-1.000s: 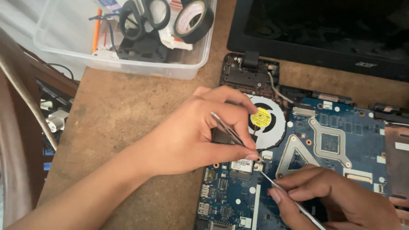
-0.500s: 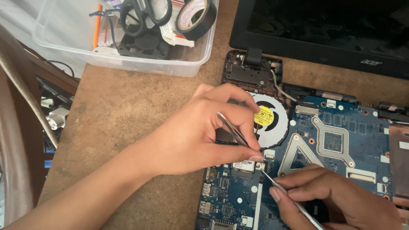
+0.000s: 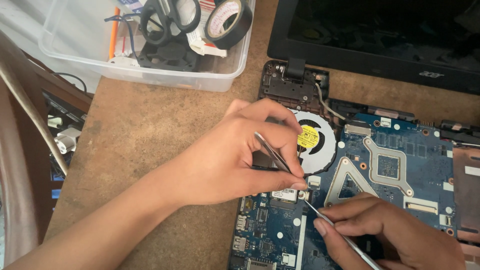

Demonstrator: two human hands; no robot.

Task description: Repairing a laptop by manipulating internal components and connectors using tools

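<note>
Already bared, the blue laptop circuit board (image 3: 395, 170) awaits; left hand (image 3: 235, 155) pinches slim metal tweezers (image 3: 272, 152), right hand (image 3: 395, 232) grips a thin steel probe (image 3: 330, 225) mid-frame.

The motherboard (image 3: 395, 165) is showing up deep blue with little white dots and silver traces all over it. The fan (image 3: 320, 142) is looking pale grey-white with a bright yellow round sticker in the middle. The tweezers (image 3: 272, 152) are gleaming silver, same as the thin probe (image 3: 345, 239). The table (image 3: 150, 145) is sitting there speckled tan-brown. The tape roll (image 3: 229, 21) in the clear bin (image 3: 150, 75) is glossy black, and the scissors (image 3: 167, 15) are black-handled.
</note>
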